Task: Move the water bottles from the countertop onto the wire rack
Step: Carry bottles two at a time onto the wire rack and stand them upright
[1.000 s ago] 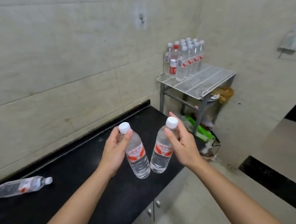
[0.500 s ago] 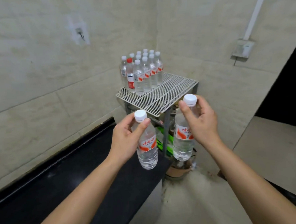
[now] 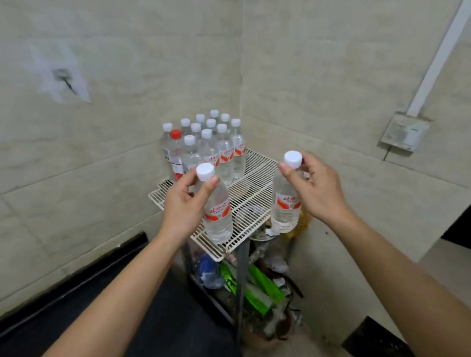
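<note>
My left hand (image 3: 182,208) grips the neck of a clear water bottle (image 3: 217,214) with a white cap and red label, held upright over the front part of the white wire rack (image 3: 252,188). My right hand (image 3: 318,190) holds a second such bottle (image 3: 286,203) by its neck, just off the rack's right edge. Several water bottles (image 3: 216,146) stand grouped at the rack's back left corner; one of them has a red cap (image 3: 176,134). The black countertop (image 3: 87,330) lies at lower left.
Tiled walls meet in a corner behind the rack. Under the rack lie green packets (image 3: 257,286), a blue-capped bottle (image 3: 207,270) and other clutter. A wall box (image 3: 404,132) with a white conduit hangs at right. The rack's front and right wires are bare.
Both hands have carried their bottles closer to the rack, which now looms larger. The left bottle has come over the rack's front; the right bottle has reached its right edge.
</note>
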A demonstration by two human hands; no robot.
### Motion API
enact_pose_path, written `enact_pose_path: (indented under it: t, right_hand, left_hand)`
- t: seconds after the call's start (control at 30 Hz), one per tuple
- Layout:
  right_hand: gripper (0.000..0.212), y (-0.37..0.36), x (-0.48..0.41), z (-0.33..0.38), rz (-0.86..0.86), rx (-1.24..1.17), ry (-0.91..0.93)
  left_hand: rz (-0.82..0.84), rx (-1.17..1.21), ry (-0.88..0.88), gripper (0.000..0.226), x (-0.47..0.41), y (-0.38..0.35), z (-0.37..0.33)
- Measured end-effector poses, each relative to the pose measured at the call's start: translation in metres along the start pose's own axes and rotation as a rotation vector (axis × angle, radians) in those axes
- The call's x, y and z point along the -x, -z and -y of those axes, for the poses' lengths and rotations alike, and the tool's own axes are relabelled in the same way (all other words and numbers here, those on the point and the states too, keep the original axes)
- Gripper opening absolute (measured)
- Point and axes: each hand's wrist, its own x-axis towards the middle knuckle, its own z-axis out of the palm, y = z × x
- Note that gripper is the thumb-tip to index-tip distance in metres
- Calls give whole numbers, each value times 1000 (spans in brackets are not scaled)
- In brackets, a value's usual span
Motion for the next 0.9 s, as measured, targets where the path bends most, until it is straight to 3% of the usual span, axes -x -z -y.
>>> enact_pose_path:
  t: [0.13, 0.27, 0.43, 0.7, 0.83, 0.9]
  right_hand:
    - [45, -10, -57, -27, 101, 92, 67]
    - [56, -35, -105, -60, 162, 17, 82]
    - [37, -85, -152, -105, 280, -168, 153]
    - [36, -153, -195, -120, 554, -283, 268]
    - [43, -167, -194, -122, 645, -340, 228]
    - [58, -174, -190, -131, 696, -372, 174]
  left_hand:
    - [-65, -78, 52, 34, -41, -6, 24]
    - [-123, -42, 98, 36, -66, -16, 49]
    - [-241, -94, 136, 28, -90, -42, 85]
    - [-311, -181, 209, 28, -118, -57, 100]
    - [-309, -176, 210, 34, -115, -59, 108]
    - [-322, -230, 239, 51, -102, -63, 118]
